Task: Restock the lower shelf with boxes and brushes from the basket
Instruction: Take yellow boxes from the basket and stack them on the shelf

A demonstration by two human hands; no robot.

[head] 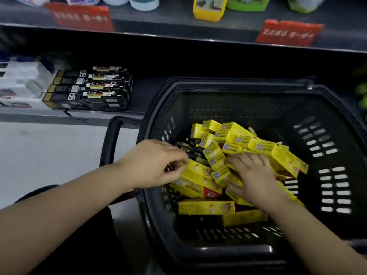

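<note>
- Head view: we see our left hand (153, 162) pinching the end of a yellow box (195, 172) inside the black basket (327, 108).
- Our right hand (253, 175) lies flat, fingers spread, on the heap of yellow boxes (238, 139).
- Well over ten yellow boxes; exact count unclear.
- About eight black boxes (95, 90) sit on the lower shelf (139, 90).

Pretty dim overall, lower shelf (137, 92) sunk in deep shadow; floor (49, 151) glares pale; motion blur smears the red tags (289, 32); wide-angle edges bend.
</note>
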